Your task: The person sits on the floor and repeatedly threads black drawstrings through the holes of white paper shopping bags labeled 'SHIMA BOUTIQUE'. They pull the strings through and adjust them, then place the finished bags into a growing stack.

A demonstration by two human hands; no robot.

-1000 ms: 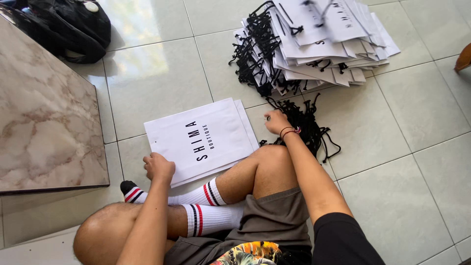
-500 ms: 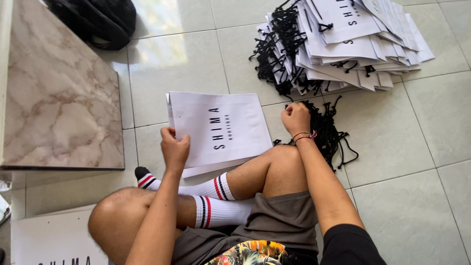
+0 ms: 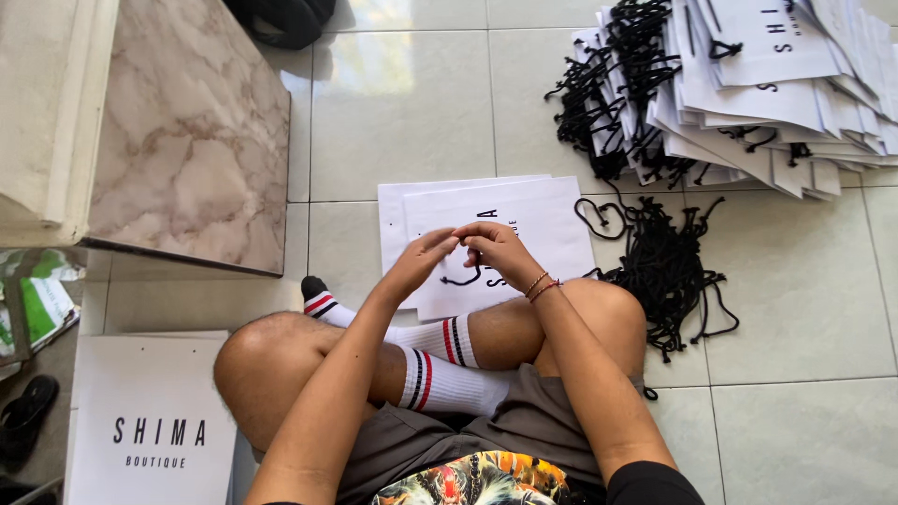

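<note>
Left hand (image 3: 426,257) and right hand (image 3: 500,251) pinch a thin, limp black cord (image 3: 465,277).

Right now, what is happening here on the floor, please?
A person sits cross-legged on the pale tiled floor. The left hand and the right hand meet over a flat white paper bag, pinching a thin black cord between their fingers. A loose heap of black cords lies to the right, near a big stack of white paper bags with black handles. A marble-patterned slab sits to the left.
</note>
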